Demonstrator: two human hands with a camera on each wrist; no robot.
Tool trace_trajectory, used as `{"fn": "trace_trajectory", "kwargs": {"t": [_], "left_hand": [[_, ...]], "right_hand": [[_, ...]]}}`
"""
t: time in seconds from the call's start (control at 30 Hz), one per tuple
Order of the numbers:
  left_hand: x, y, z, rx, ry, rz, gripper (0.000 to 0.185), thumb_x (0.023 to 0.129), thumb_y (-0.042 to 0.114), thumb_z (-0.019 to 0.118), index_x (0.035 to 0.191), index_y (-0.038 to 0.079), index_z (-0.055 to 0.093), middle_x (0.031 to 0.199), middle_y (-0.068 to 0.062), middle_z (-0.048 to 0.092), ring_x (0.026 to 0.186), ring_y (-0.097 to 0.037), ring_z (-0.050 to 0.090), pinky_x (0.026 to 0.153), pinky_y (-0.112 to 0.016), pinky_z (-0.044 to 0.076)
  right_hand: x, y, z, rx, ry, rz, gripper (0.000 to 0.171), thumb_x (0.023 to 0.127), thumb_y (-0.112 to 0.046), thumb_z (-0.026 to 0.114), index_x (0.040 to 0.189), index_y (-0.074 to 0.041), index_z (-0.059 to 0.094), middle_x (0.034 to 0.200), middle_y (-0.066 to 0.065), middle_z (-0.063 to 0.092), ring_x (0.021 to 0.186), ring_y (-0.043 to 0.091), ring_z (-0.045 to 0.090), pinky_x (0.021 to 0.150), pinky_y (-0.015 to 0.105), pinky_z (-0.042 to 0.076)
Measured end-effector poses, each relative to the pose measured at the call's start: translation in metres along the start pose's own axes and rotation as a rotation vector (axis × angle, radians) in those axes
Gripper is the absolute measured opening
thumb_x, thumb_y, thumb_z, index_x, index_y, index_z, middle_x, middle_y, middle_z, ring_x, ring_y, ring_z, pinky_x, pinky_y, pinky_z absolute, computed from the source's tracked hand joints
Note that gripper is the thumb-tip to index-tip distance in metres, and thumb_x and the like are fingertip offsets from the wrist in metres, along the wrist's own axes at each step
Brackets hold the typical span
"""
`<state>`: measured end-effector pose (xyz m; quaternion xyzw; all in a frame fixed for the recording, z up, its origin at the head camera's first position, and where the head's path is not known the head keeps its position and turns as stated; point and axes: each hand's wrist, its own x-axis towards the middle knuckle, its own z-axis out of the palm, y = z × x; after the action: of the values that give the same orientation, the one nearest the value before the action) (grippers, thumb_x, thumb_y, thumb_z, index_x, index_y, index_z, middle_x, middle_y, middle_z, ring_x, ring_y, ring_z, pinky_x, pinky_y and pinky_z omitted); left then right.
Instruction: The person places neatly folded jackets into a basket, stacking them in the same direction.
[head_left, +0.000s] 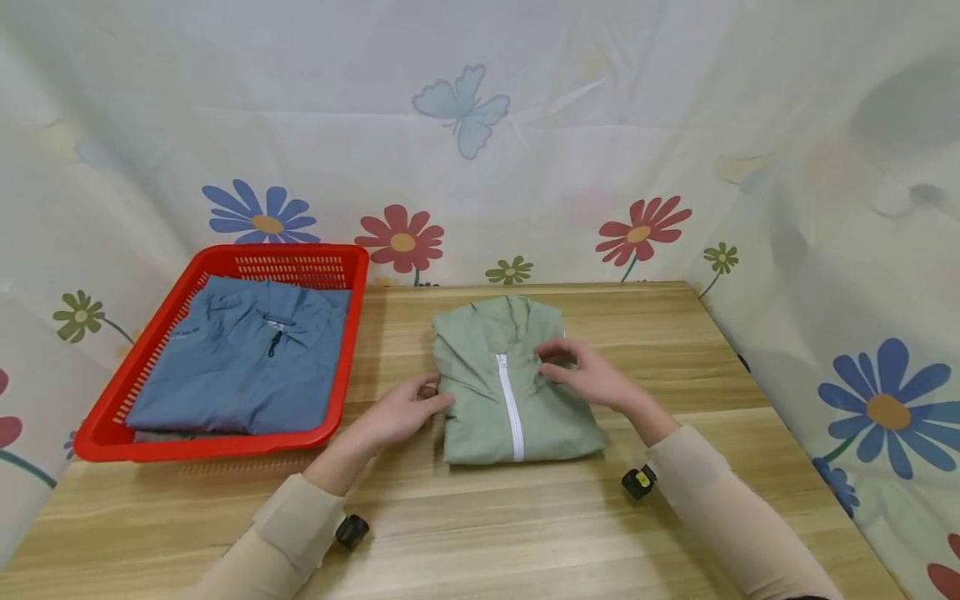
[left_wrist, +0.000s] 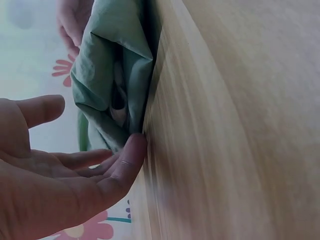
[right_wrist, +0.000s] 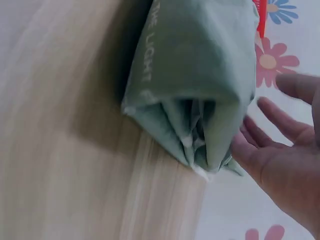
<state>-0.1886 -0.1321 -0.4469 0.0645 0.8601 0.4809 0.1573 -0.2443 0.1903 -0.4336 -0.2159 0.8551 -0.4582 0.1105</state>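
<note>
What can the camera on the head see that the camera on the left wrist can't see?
Only the head view shows the red basket with a folded blue jacket inside, the green jacket's white zipper, and both sleeves of the person. Only the left wrist view shows the layered folds along the green jacket's edge from the side, close up, and the left hand's palm. Both show the folded green jacket on the wooden table, the left hand with straight fingers touching its left edge, and the right hand on the jacket, with flowered cloth behind.
</note>
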Motion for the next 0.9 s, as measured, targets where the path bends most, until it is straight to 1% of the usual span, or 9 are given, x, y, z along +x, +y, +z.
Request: {"fn": "trace_trajectory", "kwargs": {"t": [0.1, 0.2, 0.27, 0.4, 0.53, 0.63, 0.73, 0.87, 0.9], "left_hand": [[0.001, 0.000, 0.001, -0.018, 0.004, 0.001, 0.069, 0.104, 0.034, 0.060, 0.154, -0.007, 0.037, 0.146, -0.026, 0.052, 0.135, -0.039, 0.049, 0.111, -0.052, 0.039], [0.004, 0.001, 0.002, -0.051, 0.010, -0.006, 0.069, 0.105, 0.033, 0.059, 0.155, -0.008, 0.034, 0.149, -0.028, 0.047, 0.138, -0.041, 0.045, 0.113, -0.053, 0.036], [0.007, 0.001, 0.003, -0.077, 0.013, -0.014, 0.069, 0.105, 0.031, 0.059, 0.155, -0.009, 0.034, 0.151, -0.029, 0.045, 0.140, -0.041, 0.042, 0.115, -0.053, 0.035], [0.015, 0.002, 0.005, -0.162, 0.003, -0.036, 0.067, 0.106, 0.027, 0.057, 0.153, -0.014, 0.032, 0.151, -0.031, 0.043, 0.139, -0.041, 0.043, 0.115, -0.051, 0.035], [0.022, 0.004, 0.005, -0.293, -0.019, -0.091, 0.062, 0.107, 0.023, 0.053, 0.152, -0.015, 0.032, 0.149, -0.029, 0.046, 0.128, -0.035, 0.053, 0.108, -0.048, 0.044], [0.028, 0.005, 0.006, -0.361, -0.017, -0.135, 0.060, 0.108, 0.022, 0.051, 0.153, -0.013, 0.033, 0.141, -0.025, 0.050, 0.116, -0.028, 0.055, 0.103, -0.045, 0.048], [0.032, 0.006, 0.007, -0.404, -0.001, -0.163, 0.058, 0.109, 0.022, 0.050, 0.152, -0.012, 0.034, 0.131, -0.021, 0.052, 0.106, -0.023, 0.054, 0.098, -0.041, 0.050], [0.038, 0.007, 0.010, -0.475, 0.006, -0.160, 0.055, 0.110, 0.020, 0.046, 0.152, -0.013, 0.034, 0.132, -0.022, 0.053, 0.103, -0.023, 0.057, 0.097, -0.041, 0.051], [0.039, 0.007, 0.010, -0.496, 0.009, -0.160, 0.054, 0.110, 0.019, 0.045, 0.152, -0.013, 0.034, 0.133, -0.024, 0.053, 0.105, -0.024, 0.058, 0.097, -0.042, 0.051]], "right_hand": [[-0.006, 0.005, -0.007, 0.076, 0.101, 0.031, 0.032, 0.103, -0.007, 0.060, 0.130, 0.010, 0.059, 0.125, 0.025, 0.062, 0.108, 0.035, 0.061, 0.085, 0.044, 0.058], [-0.011, 0.010, -0.013, 0.069, 0.207, 0.086, 0.031, 0.103, -0.005, 0.060, 0.128, 0.013, 0.057, 0.118, 0.027, 0.061, 0.101, 0.035, 0.061, 0.076, 0.039, 0.060], [-0.013, 0.013, -0.016, 0.028, 0.235, 0.145, 0.034, 0.103, -0.007, 0.060, 0.129, 0.013, 0.055, 0.119, 0.028, 0.060, 0.103, 0.037, 0.062, 0.077, 0.039, 0.059], [-0.014, 0.018, -0.017, -0.024, 0.164, 0.292, 0.044, 0.105, -0.015, 0.057, 0.138, 0.013, 0.050, 0.130, 0.031, 0.057, 0.116, 0.040, 0.059, 0.089, 0.044, 0.056], [-0.011, 0.022, -0.013, -0.019, 0.108, 0.335, 0.047, 0.107, -0.018, 0.054, 0.143, 0.011, 0.048, 0.139, 0.030, 0.053, 0.124, 0.039, 0.055, 0.098, 0.048, 0.051], [-0.009, 0.024, -0.010, 0.027, 0.118, 0.324, 0.046, 0.106, -0.017, 0.055, 0.145, 0.007, 0.047, 0.143, 0.031, 0.050, 0.128, 0.040, 0.051, 0.102, 0.050, 0.046], [-0.007, 0.028, -0.008, 0.127, 0.131, 0.341, 0.048, 0.107, -0.016, 0.055, 0.148, 0.005, 0.043, 0.148, 0.033, 0.042, 0.136, 0.042, 0.043, 0.108, 0.054, 0.041], [-0.007, 0.034, -0.006, 0.262, 0.141, 0.369, 0.054, 0.106, -0.016, 0.055, 0.152, 0.007, 0.036, 0.156, 0.036, 0.028, 0.146, 0.045, 0.027, 0.115, 0.056, 0.031], [-0.007, 0.036, -0.005, 0.277, 0.139, 0.370, 0.056, 0.106, -0.016, 0.055, 0.153, 0.008, 0.034, 0.157, 0.036, 0.027, 0.147, 0.046, 0.026, 0.116, 0.056, 0.031]]}}
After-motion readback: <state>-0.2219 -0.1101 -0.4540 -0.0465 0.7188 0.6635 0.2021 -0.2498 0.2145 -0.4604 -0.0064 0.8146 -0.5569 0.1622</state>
